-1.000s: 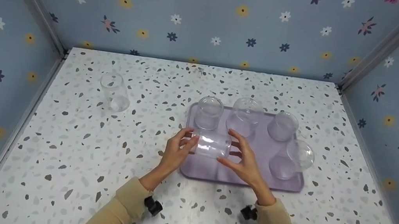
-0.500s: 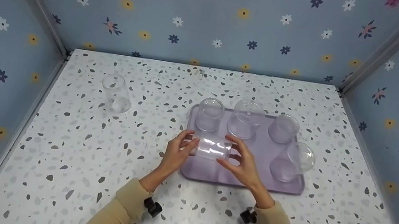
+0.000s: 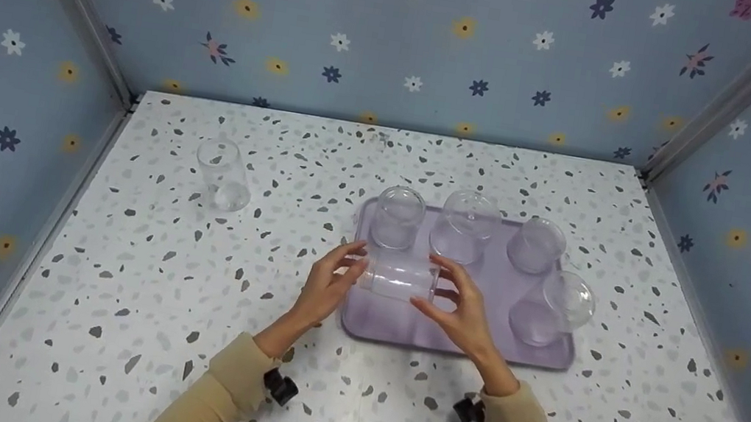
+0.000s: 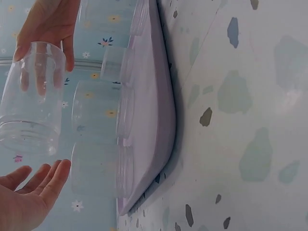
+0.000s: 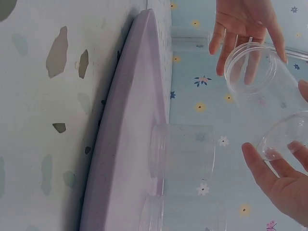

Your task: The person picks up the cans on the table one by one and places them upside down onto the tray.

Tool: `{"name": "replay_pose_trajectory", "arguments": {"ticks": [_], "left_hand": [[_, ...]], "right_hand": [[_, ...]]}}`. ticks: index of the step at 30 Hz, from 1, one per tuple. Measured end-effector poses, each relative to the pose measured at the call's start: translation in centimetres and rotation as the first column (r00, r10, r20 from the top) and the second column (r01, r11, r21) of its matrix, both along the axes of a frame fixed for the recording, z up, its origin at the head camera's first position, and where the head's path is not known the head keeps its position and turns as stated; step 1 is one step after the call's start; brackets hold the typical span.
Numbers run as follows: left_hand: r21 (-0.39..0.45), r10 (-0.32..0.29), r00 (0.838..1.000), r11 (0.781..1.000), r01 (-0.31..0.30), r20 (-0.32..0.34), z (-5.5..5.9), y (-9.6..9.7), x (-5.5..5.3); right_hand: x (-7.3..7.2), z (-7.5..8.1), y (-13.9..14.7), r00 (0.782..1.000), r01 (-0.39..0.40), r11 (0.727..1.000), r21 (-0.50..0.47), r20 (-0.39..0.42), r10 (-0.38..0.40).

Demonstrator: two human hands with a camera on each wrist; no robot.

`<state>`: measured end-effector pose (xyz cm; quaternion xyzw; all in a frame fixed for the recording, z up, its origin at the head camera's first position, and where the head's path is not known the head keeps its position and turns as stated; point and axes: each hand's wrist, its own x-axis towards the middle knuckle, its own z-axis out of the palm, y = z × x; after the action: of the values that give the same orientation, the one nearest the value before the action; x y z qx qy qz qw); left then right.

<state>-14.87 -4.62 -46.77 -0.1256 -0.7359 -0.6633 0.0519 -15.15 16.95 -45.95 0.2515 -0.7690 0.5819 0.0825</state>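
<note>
A clear plastic jar (image 3: 402, 280) with a threaded mouth lies sideways in the air above the near left part of the purple tray (image 3: 468, 338). At its base end, my right hand (image 3: 464, 305) holds it between thumb and fingers. My left hand (image 3: 327, 284) is beside the mouth end, fingers spread loosely. In the left wrist view, a small gap separates the left fingers (image 4: 57, 179) from the jar's threaded rim (image 4: 29, 137). The right wrist view shows the open mouth (image 5: 252, 67) facing the left palm. No lid is seen on this jar.
Several clear jars stand on the tray, including a back left jar (image 3: 398, 218), a wide jar (image 3: 465, 228), a back right jar (image 3: 536, 246) and a front right jar (image 3: 550, 310). A tall clear jar (image 3: 224, 177) stands on the speckled table (image 3: 187, 272) at left. Patterned walls (image 3: 372, 32) enclose the table.
My left hand has shifted slightly left, uncovering more of the jar's mouth end. The right hand keeps its hold on the jar. The whole head view has drifted slightly.
</note>
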Motion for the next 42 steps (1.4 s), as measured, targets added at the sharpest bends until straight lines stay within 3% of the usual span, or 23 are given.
{"name": "replay_pose_trajectory", "arguments": {"ticks": [7,15,22,24,32,42], "left_hand": [[-0.057,0.067,0.997,0.996,-0.069,-0.038,0.3,-0.8,0.0],[-0.105,0.117,0.985,0.986,-0.130,-0.124,0.6,-2.3,-0.5],[-0.127,0.178,0.973,0.972,-0.197,-0.150,-1.5,-4.1,-2.8],[-0.138,0.192,0.969,0.967,-0.214,-0.156,-1.5,-4.6,-3.2],[-0.232,0.216,0.968,0.943,-0.241,-0.128,-0.5,-6.4,-4.4],[-0.354,0.260,0.956,0.889,-0.292,-0.134,0.3,-8.8,-6.2]], "right_hand": [[0.1,0.2,0.3,0.998,0.021,0.999,0.032,-0.056,-0.020],[0.3,0.6,0.7,0.991,0.052,0.992,0.114,-0.126,-0.038],[0.3,1.5,1.1,0.983,0.051,0.981,0.189,-0.183,-0.016],[0.2,1.5,1.3,0.982,0.053,0.976,0.211,-0.190,-0.012],[-1.3,-0.8,2.9,0.982,0.062,0.955,0.291,-0.190,-0.006],[-1.4,0.0,3.9,0.987,0.044,0.909,0.415,-0.156,0.024]]}}
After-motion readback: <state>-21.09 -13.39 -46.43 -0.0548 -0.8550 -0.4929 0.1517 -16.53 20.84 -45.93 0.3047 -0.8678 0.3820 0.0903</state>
